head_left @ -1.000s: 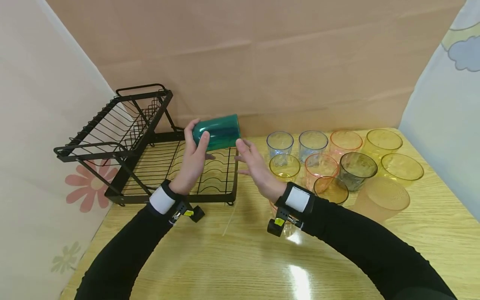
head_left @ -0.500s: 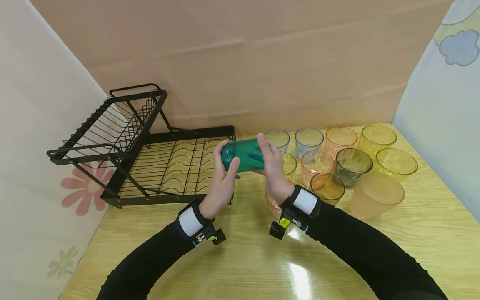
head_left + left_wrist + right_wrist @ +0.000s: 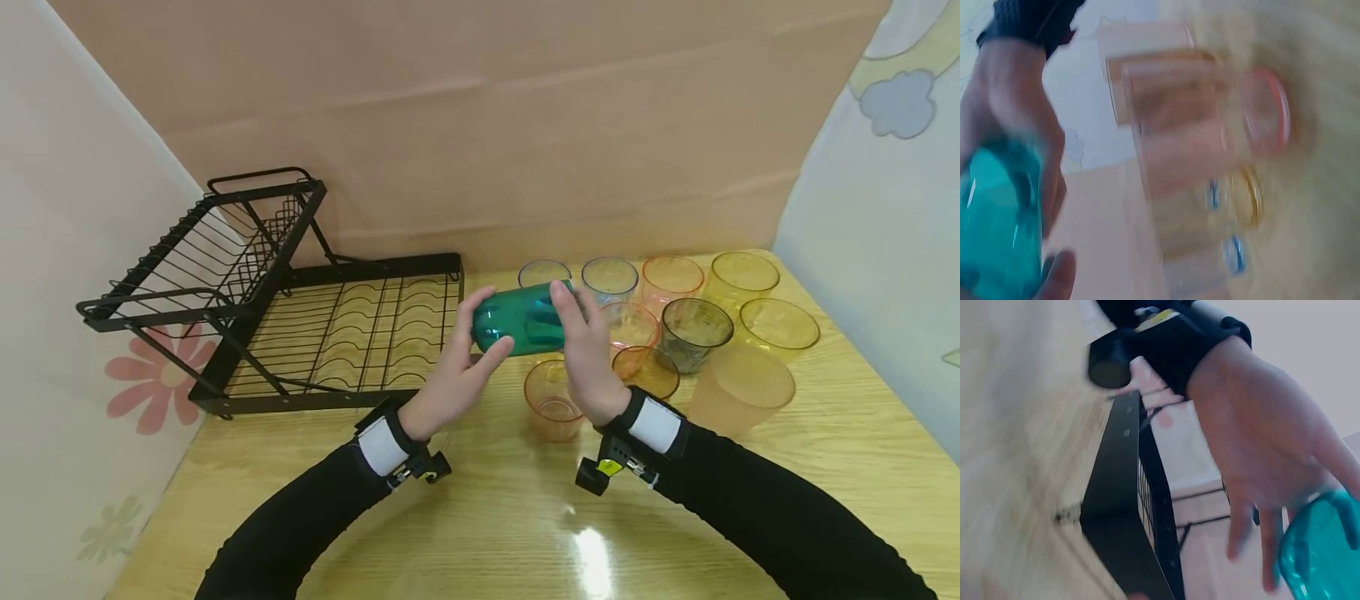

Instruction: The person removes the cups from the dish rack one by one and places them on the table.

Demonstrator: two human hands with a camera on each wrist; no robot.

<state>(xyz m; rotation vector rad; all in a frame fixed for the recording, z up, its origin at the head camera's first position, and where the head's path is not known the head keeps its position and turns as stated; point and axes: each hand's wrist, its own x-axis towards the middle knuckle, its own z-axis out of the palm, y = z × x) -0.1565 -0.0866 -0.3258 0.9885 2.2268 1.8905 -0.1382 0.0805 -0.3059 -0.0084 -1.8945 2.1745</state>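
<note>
A teal tumbler (image 3: pixel 517 321) lies on its side in the air, between the dish rack and the group of glasses. My left hand (image 3: pixel 450 379) holds its left end, with the thumb on the near side and fingers over the top. At the other end my right hand (image 3: pixel 588 358) grips it, thumb laid along the near side. In the left wrist view the tumbler (image 3: pixel 1000 225) is blurred, with the hand around it. In the right wrist view the tumbler (image 3: pixel 1322 550) is partly cut off, and some fingers stretch past it.
On the left stands a black two-tier dish rack (image 3: pixel 330 402). Several coloured glasses stand on the wooden table (image 3: pixel 480 533) at right, including an orange-pink glass (image 3: pixel 553 408) below the hands, a grey glass (image 3: pixel 697 329) and a frosted peach glass (image 3: pixel 738 387).
My left hand has carried the teal tumbler rightward from over the rack's edge. The right hand, apart from it a second ago, has come to grip it. Both have since shifted slightly right.
</note>
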